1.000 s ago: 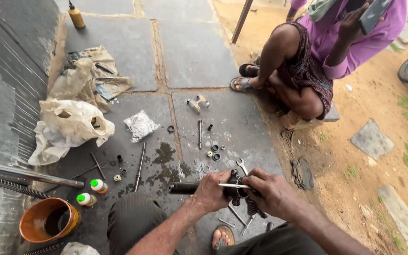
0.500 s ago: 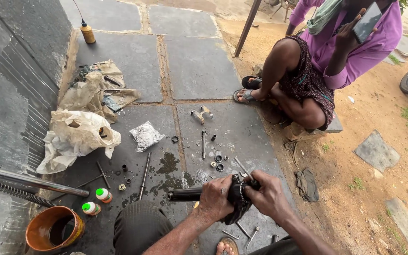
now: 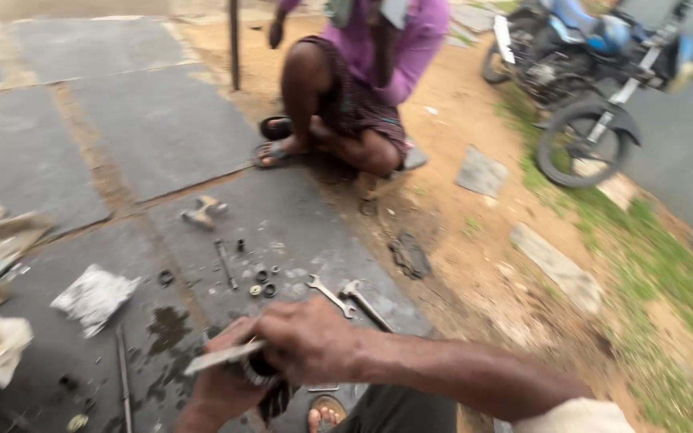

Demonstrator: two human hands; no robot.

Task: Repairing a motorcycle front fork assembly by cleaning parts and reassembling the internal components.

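Both hands grip a dark metal part (image 3: 262, 369), the right hand (image 3: 306, 341) over the left hand (image 3: 222, 385), steadying it just below the spanners (image 3: 346, 297).

View has swung toward 2 o'clock since the earlier pictures: a parked blue-and-black motorcycle (image 3: 595, 72) now shows at 1 o'clock, while the orange round bowl, the green-capped bottles and the long dark rods have left the frame at 8 o'clock. The seated person in the purple shirt (image 3: 362, 88) has shifted from 2 o'clock to 12 o'clock. Two silver open-end spanners (image 3: 350, 298), previously hidden by the hands, now lie exposed.
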